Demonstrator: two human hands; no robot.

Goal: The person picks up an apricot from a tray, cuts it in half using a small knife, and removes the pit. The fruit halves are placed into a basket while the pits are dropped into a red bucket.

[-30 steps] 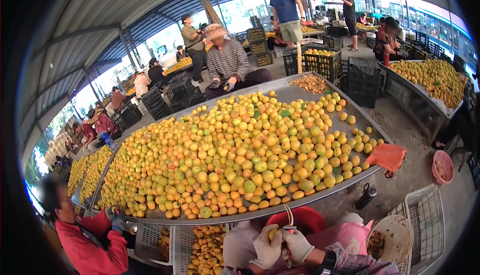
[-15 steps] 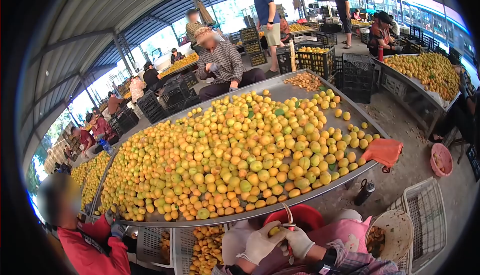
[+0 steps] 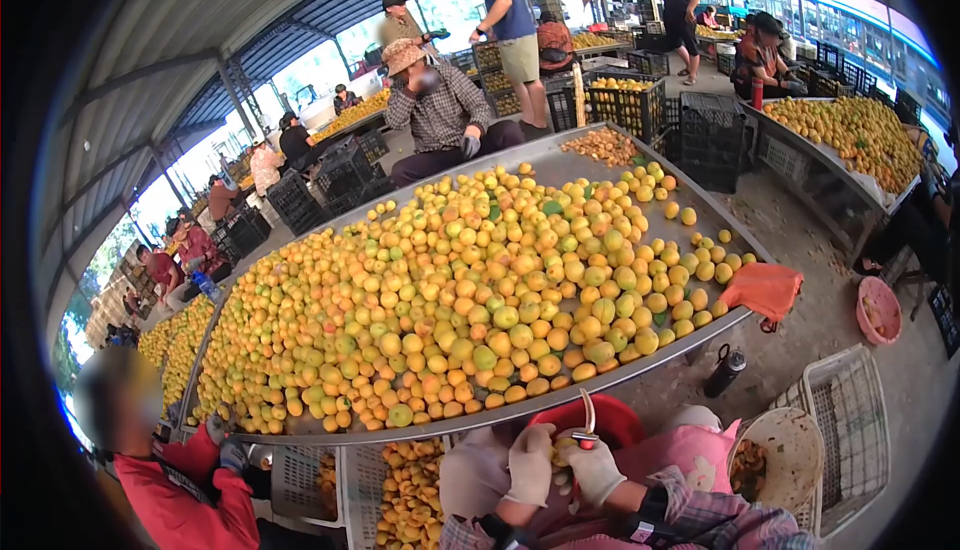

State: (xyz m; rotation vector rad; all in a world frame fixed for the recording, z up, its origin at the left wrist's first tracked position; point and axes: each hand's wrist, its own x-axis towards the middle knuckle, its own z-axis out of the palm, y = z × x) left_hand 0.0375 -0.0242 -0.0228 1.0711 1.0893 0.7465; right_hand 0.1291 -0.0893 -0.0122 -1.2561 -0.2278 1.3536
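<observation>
My gloved left hand [image 3: 530,465] is closed at the side of a yellow apricot [image 3: 560,458], which is partly hidden between my two hands. My gloved right hand [image 3: 597,472] grips a small tool with a pale curved end [image 3: 588,412] and a red and dark part near my fingers. Both hands are over my lap, just in front of the metal table's edge. A large heap of apricots [image 3: 450,290] covers much of the metal table [image 3: 560,158]. Behind my hands sits a red basin [image 3: 620,428], partly covered.
A crate of split apricots [image 3: 362,485] stands left of my lap. At my right are a bucket [image 3: 800,440], a pale crate [image 3: 850,420] and a black bottle [image 3: 725,372]. An orange bag [image 3: 765,290] hangs over the table corner. A co-worker in red [image 3: 190,495] sits at left.
My hands have moved slightly apart, my left hand turning more upright. The tool's curved end now points up. Across the table, the seated person has raised a hand to the face.
</observation>
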